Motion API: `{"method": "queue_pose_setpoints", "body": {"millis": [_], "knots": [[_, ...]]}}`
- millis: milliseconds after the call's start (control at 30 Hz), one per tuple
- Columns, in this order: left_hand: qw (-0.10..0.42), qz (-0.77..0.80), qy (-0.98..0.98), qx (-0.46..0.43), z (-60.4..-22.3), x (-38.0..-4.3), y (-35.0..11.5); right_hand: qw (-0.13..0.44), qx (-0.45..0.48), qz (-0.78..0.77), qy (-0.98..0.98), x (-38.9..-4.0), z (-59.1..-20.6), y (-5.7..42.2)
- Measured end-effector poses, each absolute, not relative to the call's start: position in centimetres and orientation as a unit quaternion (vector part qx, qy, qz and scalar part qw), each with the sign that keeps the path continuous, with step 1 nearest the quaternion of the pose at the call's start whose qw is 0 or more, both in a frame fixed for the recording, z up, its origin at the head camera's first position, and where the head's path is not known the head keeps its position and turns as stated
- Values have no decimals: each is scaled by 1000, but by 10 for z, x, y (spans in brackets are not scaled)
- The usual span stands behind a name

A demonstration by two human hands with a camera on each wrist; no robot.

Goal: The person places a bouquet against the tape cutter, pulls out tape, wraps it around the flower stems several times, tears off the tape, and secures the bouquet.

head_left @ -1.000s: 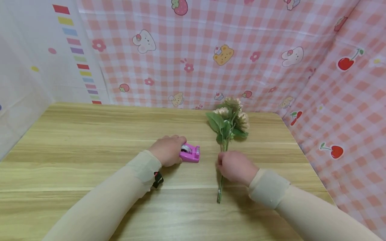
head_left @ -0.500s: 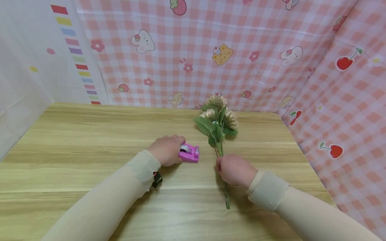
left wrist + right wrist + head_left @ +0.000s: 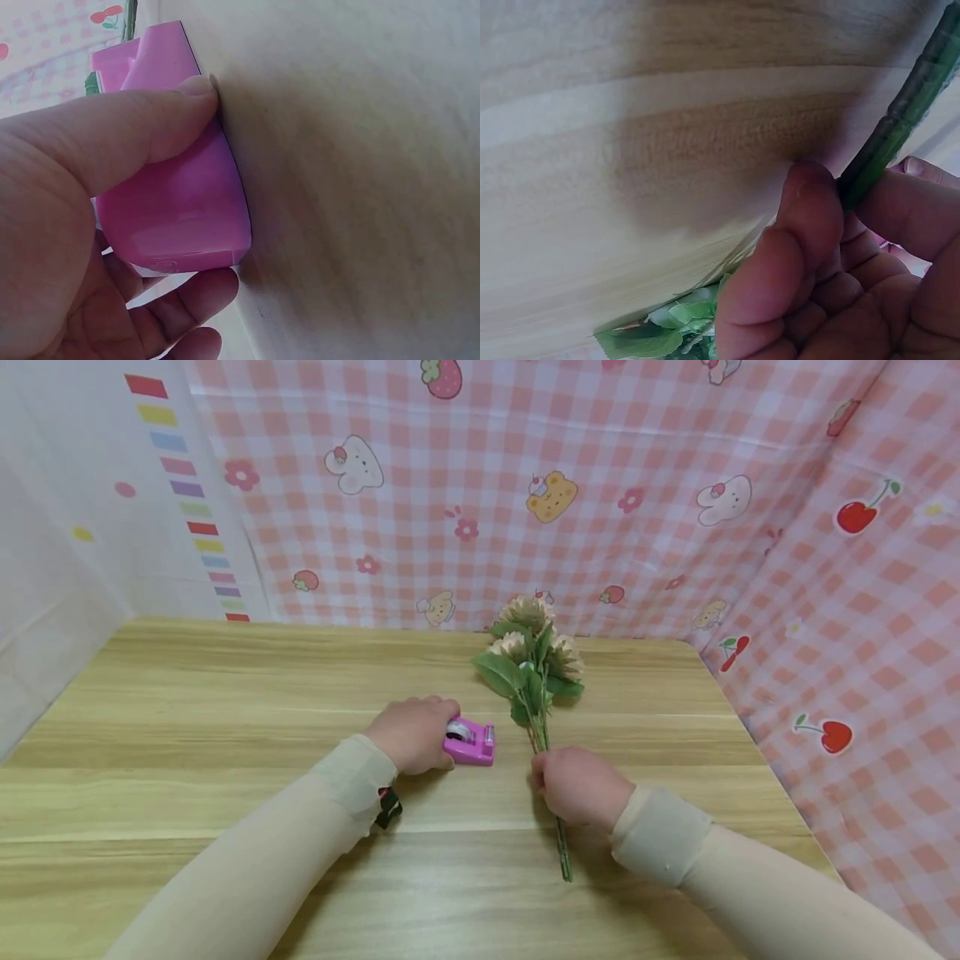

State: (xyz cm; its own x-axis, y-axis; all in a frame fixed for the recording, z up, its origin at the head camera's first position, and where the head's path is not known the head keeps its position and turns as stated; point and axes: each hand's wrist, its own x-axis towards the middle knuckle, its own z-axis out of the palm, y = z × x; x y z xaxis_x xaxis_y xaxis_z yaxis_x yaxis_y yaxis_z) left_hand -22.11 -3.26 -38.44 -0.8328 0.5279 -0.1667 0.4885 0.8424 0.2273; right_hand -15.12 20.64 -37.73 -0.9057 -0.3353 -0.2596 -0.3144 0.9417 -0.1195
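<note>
Near the middle of the table, my left hand point(image 3: 414, 735) holds a pink tape dispenser point(image 3: 470, 742) by its rear end. In the left wrist view the thumb lies along one side of the dispenser point(image 3: 180, 195), with the other fingers on the far side. To the right, my right hand point(image 3: 585, 785) pinches the stems of a bunch of artificial flowers point(image 3: 528, 647) with pale peach blooms and green leaves. Up close, the green stem point(image 3: 900, 112) passes between thumb and fingers. The blooms point toward the back wall, and the stem ends stick out below the hand.
The wood-grain table point(image 3: 225, 710) ends at the back against a pink checked cloth point(image 3: 420, 502) with cartoon prints. Another checked cloth point(image 3: 885, 635) borders the right side, and a whitish cloth point(image 3: 60, 568) the left. A black strap piece point(image 3: 388, 807) hangs under the left wrist.
The flower heads have swung left, toward the tape dispenser, while the stem ends have shifted slightly right. My right hand keeps its pinch on the stems. My left hand and the tape dispenser stay put.
</note>
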Motion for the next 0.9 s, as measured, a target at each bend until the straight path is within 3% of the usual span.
{"method": "queue_pose_setpoints", "body": {"millis": [900], "knots": [[107, 110, 957, 248, -388, -218, -35, 114, -181, -44, 976, -145, -380, 209]]}}
